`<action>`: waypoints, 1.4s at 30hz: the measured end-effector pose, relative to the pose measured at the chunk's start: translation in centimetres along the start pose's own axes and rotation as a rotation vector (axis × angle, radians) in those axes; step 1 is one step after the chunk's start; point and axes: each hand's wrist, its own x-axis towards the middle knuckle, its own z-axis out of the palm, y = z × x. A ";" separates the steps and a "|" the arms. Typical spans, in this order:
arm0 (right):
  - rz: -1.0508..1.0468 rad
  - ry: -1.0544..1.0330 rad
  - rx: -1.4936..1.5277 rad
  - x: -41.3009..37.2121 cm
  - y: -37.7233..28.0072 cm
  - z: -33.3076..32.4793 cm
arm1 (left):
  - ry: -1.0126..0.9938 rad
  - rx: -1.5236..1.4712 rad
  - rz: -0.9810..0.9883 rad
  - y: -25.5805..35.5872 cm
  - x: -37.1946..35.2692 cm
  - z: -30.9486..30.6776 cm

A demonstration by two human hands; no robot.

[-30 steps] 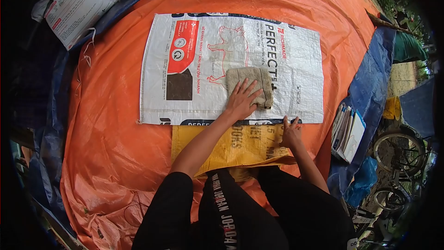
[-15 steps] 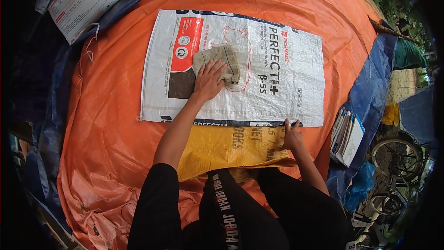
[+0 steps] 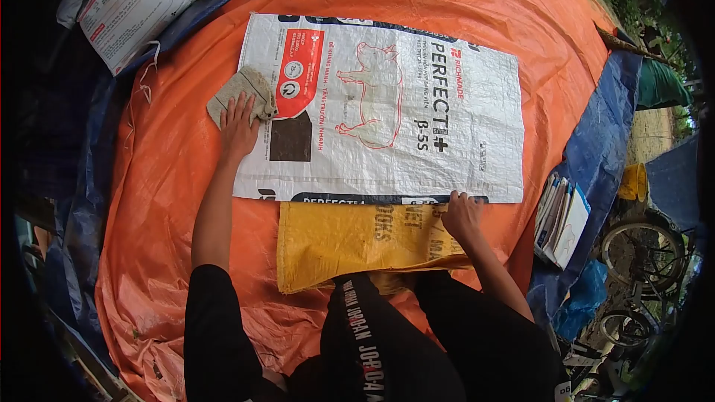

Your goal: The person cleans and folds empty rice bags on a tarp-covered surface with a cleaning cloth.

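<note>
A white woven feed sack (image 3: 387, 104) with a pig drawing and red label lies flat on an orange tarp (image 3: 171, 201). My left hand (image 3: 240, 128) presses a folded grey-brown cloth (image 3: 237, 91) at the sack's left edge, half on the tarp. My right hand (image 3: 462, 216) rests with fingers down on the sack's near edge. A yellow sack (image 3: 357, 242) lies just below the white one, in front of my knees.
A second white printed sack (image 3: 123, 11) lies at the far left on a blue tarp (image 3: 596, 149). A stack of folded sacks (image 3: 560, 219) sits at the right. Bicycle wheels (image 3: 640, 253) stand at the right edge.
My left hand has slid the cloth leftward across the white sack, from near its middle to its left edge. My right hand has stayed on the near edge.
</note>
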 end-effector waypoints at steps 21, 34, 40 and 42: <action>-0.339 -0.178 0.450 -4.7 -2.4 -3.7 | -0.263 -0.245 0.089 5.4 -10.3 -3.8; 0.194 -0.424 0.342 1.1 2.8 2.2 | -0.292 -0.511 0.635 33.1 -9.8 -1.9; 0.233 -0.531 0.243 2.4 2.4 1.4 | -0.229 -0.532 0.585 35.3 -4.9 0.0; 0.241 -0.537 0.237 2.3 2.3 1.5 | -0.186 -0.541 0.550 34.2 -4.2 0.6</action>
